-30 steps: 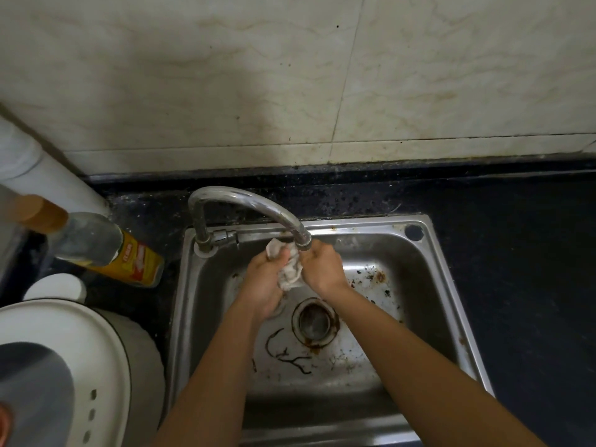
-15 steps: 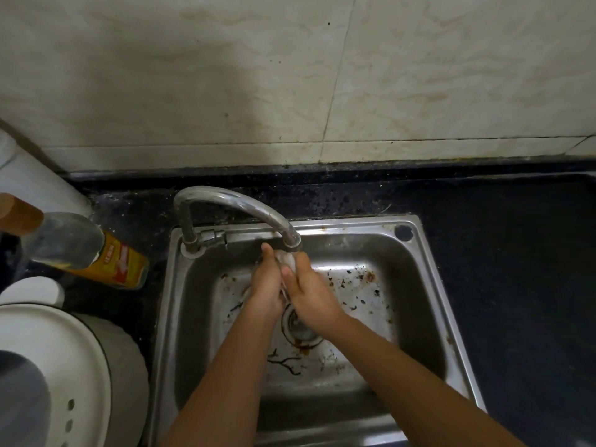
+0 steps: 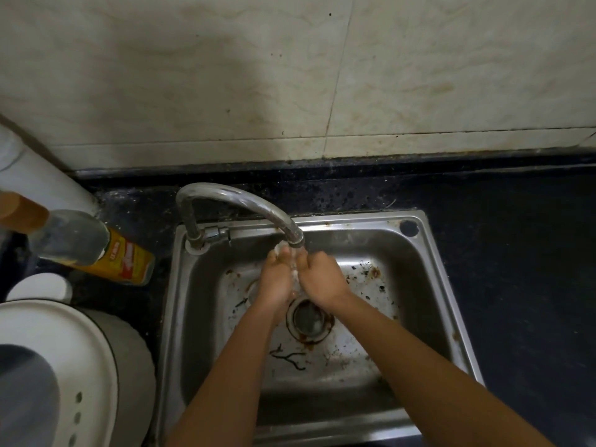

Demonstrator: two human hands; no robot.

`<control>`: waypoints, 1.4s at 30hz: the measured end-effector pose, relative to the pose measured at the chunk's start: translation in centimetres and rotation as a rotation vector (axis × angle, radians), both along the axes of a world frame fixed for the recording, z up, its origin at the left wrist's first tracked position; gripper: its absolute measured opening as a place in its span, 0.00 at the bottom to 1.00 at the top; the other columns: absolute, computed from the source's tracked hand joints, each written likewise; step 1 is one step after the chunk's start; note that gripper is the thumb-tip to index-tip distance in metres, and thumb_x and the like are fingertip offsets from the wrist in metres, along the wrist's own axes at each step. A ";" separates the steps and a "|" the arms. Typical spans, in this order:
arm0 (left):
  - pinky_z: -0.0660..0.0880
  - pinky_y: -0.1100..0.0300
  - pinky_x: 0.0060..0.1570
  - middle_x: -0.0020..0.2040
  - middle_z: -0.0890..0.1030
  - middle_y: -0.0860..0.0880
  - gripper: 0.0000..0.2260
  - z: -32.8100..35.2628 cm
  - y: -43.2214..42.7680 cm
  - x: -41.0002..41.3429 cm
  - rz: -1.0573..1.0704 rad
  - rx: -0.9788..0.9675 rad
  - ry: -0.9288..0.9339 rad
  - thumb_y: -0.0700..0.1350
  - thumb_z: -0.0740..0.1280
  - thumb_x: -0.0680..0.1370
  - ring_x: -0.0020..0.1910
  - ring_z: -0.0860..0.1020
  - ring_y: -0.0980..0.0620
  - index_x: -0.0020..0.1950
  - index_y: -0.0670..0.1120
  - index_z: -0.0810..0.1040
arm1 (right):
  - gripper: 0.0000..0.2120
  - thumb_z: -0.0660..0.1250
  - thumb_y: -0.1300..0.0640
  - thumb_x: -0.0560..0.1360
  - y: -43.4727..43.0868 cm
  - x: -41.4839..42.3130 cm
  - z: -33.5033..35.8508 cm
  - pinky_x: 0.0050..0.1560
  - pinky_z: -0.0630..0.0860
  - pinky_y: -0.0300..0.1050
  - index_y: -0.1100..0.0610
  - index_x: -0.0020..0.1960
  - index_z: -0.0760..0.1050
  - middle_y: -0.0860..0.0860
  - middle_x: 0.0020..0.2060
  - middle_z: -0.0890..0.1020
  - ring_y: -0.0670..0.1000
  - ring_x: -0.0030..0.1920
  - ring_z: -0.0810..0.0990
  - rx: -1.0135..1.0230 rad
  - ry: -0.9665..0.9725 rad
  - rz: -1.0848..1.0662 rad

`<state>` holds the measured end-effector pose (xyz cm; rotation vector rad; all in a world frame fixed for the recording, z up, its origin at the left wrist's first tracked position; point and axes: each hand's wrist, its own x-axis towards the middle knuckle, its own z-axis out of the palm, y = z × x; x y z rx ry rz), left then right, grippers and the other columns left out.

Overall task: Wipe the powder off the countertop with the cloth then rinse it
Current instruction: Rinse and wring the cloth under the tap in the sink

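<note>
Both hands are pressed together under the spout of the curved metal tap (image 3: pixel 245 204), over the steel sink (image 3: pixel 432 285). My left hand (image 3: pixel 277 279) and my right hand (image 3: pixel 322 279) squeeze a small white cloth (image 3: pixel 280 250) between them. Only a pale edge of the cloth shows above the fingers; the remainder is hidden inside the palms. Water runs from the spout onto the fingers. The black countertop (image 3: pixel 516 253) lies to the right of the sink.
The sink floor holds dark debris around the drain (image 3: pixel 309 321). A clear bottle with a yellow label (image 3: pixel 106 253) leans at the left. A white round appliance lid (image 3: pixel 48 366) fills the lower left. The tiled wall (image 3: pixel 290 75) stands behind.
The hands have closed over the cloth, so much less of it shows. They have shifted slightly under the spout while rubbing together.
</note>
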<state>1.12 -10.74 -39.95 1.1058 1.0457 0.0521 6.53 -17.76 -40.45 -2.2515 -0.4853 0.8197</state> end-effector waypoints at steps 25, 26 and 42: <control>0.63 0.66 0.21 0.33 0.79 0.49 0.16 0.5 1.0 0.8 -0.043 -0.064 0.017 0.51 0.54 0.83 0.28 0.75 0.54 0.46 0.46 0.78 | 0.22 0.54 0.49 0.82 1.5 2.0 1.5 0.33 0.68 0.42 0.58 0.33 0.70 0.51 0.29 0.74 0.49 0.30 0.73 -0.002 0.145 -0.110; 0.63 0.68 0.19 0.32 0.79 0.50 0.15 0.8 0.9 0.5 -0.036 -0.074 -0.013 0.51 0.56 0.82 0.25 0.74 0.56 0.48 0.46 0.78 | 0.22 0.55 0.46 0.81 1.6 2.3 1.3 0.30 0.68 0.41 0.58 0.35 0.72 0.51 0.29 0.75 0.48 0.29 0.73 0.011 0.273 -0.190; 0.70 0.62 0.36 0.49 0.80 0.44 0.09 -1.5 4.0 -3.7 0.079 -0.237 -0.133 0.35 0.65 0.75 0.42 0.76 0.52 0.51 0.47 0.79 | 0.11 0.68 0.53 0.74 -2.0 2.9 0.1 0.53 0.76 0.46 0.55 0.53 0.80 0.51 0.48 0.84 0.51 0.48 0.81 0.509 0.790 -0.243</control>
